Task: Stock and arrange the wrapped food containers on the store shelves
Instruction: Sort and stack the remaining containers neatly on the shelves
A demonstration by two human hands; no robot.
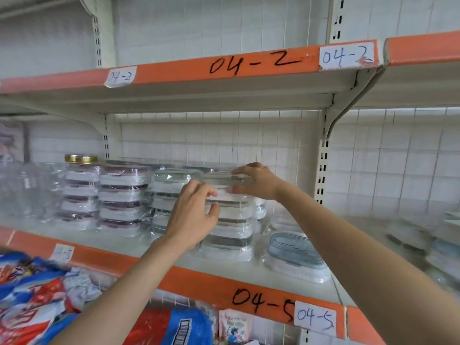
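A stack of wrapped food containers with grey lids stands on the middle shelf. My right hand grips the right end of the top container, fingers over its lid. My left hand presses against the left front of the same stack, fingers curled at the top container's edge. To the left stand more stacks: grey-lidded ones and dark-red-lidded ones. A single blue-lidded wrapped container lies flat to the right of the stack.
Clear wrapped glassware and gold-lidded jars fill the shelf's left end. Blurred wrapped items sit in the right bay. The shelf above, marked 04-2, hangs close overhead. Colourful packets lie below.
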